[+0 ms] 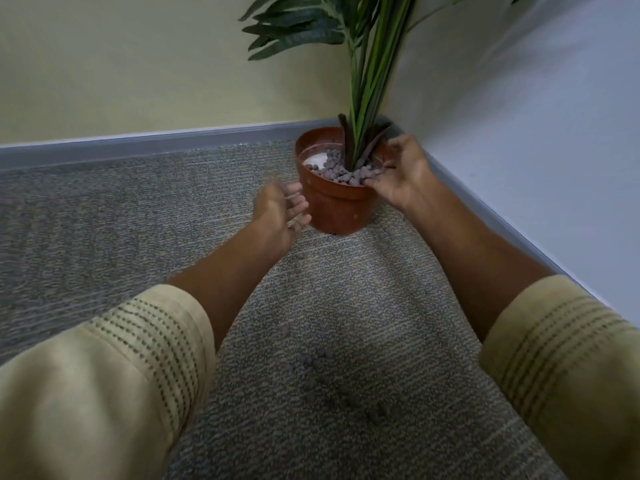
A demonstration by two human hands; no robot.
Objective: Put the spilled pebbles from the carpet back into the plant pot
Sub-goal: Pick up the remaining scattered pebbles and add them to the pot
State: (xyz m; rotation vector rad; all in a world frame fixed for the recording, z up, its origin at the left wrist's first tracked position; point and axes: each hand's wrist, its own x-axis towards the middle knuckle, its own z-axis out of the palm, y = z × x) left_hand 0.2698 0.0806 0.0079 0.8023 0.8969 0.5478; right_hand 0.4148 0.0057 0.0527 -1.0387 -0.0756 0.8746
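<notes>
The spilled pebbles [322,368] are small, rounded, dull grey-brown lumps, blurred in this view, scattered loosely over the grey flecked carpet [104,209] low in the middle of the frame, between the person's two forearms and well short of the pot. At the left, a grey skirting strip [138,147] runs along the foot of a pale yellow wall [121,64]. The left sleeve [114,375], cream with rows of dark stitching, fills the lower left corner. The left hand [280,209] hovers just beside the pot's left wall, palm turned up and fingers loosely spread and motion-blurred; it grasps nothing that can be seen. The plant pot [332,206] is terracotta-coloured plastic and stands upright on the carpet in the corner of the room. Inside it, more pebbles [343,171] of the same kind are heaped around the plant's base and toward the near rim, while a whitish patch [313,157] shows bare on the pot's left inner side. The green stems of the plant [370,81] rise from the middle, with dark fronds spreading to the upper left. The right hand [401,171] is over the pot's right rim, palm tilted toward the pot, fingers relaxed and gently curved, their tips reaching among the pebbles; whether it cups any is hard to tell. The right sleeve [561,358] occupies the lower right, beside a white wall [536,133].
</notes>
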